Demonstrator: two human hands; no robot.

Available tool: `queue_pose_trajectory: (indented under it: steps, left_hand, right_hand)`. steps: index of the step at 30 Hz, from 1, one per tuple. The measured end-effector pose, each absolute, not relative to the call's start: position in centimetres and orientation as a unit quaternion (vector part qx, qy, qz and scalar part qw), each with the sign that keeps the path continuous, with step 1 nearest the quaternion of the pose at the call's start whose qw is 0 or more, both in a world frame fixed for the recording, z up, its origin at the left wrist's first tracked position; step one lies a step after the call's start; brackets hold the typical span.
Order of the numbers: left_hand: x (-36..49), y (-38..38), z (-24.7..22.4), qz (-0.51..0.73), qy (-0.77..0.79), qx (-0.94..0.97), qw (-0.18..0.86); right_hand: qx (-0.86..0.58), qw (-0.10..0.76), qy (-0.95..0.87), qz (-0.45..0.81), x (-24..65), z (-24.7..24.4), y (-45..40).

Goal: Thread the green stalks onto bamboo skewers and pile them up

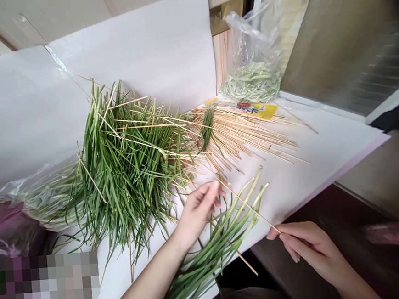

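Left hand (195,212) reaches forward (fingers (212,191) pinched), right hand (305,247) pinching too.
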State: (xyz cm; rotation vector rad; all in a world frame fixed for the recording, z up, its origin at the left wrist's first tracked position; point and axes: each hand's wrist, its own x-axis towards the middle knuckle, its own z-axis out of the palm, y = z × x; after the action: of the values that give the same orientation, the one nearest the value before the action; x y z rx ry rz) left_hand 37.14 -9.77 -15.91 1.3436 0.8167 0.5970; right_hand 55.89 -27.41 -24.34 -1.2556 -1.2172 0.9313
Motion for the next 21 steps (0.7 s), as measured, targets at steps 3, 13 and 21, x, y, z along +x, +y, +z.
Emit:
queue_pose_trajectory:
  steps: [3, 13, 21]
  left_hand:
    - [36.2, -8.9, -15.9, 0.251, 0.369, 0.685, 0.576]
    - [35.1, -9.5, -16.4, 0.036, 0.3, 0.898, 0.319]
    - [34.6, -7.8, -15.8, 0.109, 0.377, 0.799, 0.455]
  right_hand:
    - [-0.521, 0.565, -0.503, 0.395, 56.2, -24.0, -27.6]
    - [-0.518, 0.58, -0.489, 0.396, 56.0, -23.7, -27.6]
    - [-0.518, 0.577, -0.492, 0.396, 56.1, -23.9, -27.6]
